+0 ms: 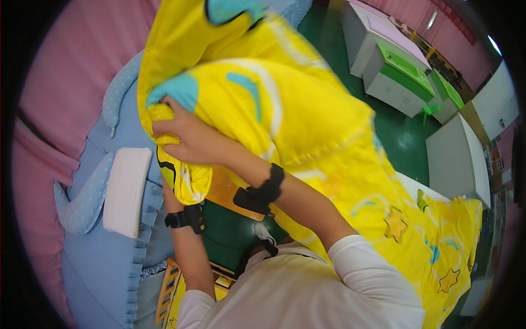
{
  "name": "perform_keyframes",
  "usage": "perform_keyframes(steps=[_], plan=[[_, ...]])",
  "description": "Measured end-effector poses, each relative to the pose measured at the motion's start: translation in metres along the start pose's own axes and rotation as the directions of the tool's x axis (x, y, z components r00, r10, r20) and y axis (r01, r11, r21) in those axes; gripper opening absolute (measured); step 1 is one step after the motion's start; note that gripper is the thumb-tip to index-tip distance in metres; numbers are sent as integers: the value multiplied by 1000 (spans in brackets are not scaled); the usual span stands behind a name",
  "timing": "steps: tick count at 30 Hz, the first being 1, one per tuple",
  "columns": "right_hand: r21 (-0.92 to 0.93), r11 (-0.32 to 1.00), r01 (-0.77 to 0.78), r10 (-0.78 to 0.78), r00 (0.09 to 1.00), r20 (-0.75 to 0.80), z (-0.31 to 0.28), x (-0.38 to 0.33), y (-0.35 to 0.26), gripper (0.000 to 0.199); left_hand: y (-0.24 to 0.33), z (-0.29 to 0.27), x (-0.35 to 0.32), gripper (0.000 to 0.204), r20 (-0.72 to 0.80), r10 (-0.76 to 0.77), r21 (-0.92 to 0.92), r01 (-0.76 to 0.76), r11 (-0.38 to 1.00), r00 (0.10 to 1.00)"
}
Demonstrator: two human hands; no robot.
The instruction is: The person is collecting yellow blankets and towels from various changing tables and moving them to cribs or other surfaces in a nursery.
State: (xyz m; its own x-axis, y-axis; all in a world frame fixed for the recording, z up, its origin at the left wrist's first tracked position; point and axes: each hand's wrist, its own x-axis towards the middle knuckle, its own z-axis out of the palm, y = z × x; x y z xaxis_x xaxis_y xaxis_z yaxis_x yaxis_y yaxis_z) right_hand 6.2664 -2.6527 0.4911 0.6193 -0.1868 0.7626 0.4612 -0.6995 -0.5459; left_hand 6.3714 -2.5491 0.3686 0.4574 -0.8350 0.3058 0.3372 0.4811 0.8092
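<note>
A large yellow quilt [312,115] with white, light blue and star patterns is lifted in front of me and spreads down to the right. My right hand [189,134] is closed on a bunched edge of it, fingers and thumb pinching the cloth. My left forearm [189,247] reaches up at the left, and the hand itself is hidden behind the hanging cloth. Both wrists wear black straps. The quilt's far right part [449,247] hangs over to the right of my body.
At the left is a blue bed [98,263] with a frilled edge, a white pillow [127,189] and blue dotted bolsters [87,197]. Pink curtains [66,98] hang behind it. A wooden bed frame [167,288] is below me. White and green cabinets [397,82] stand on the green floor at the far right.
</note>
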Motion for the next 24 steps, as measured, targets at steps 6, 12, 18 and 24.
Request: perform_keyframes(steps=[6, 12, 18, 24], plan=[[-188, 971, -147, 179, 970, 166, 91, -77, 138, 41, -62, -114, -19, 44, -315, -214, -176, 164, 971, 925], [-241, 816, -525, 577, 711, 402, 140, -243, 141, 50, -96, -200, -111, 60, -641, -343, 237, 602, 762, 686], [-143, 407, -902, 911, 390, 134, 112, -433, 69, 39, -144, -172, -184, 50, -480, -750, 392, 876, 280, 455], [80, -52, -995, 982, -66, -176, 100, -517, -47, 35, -188, -179, -199, 42, -276, -910, 599, 795, 90, 311]])
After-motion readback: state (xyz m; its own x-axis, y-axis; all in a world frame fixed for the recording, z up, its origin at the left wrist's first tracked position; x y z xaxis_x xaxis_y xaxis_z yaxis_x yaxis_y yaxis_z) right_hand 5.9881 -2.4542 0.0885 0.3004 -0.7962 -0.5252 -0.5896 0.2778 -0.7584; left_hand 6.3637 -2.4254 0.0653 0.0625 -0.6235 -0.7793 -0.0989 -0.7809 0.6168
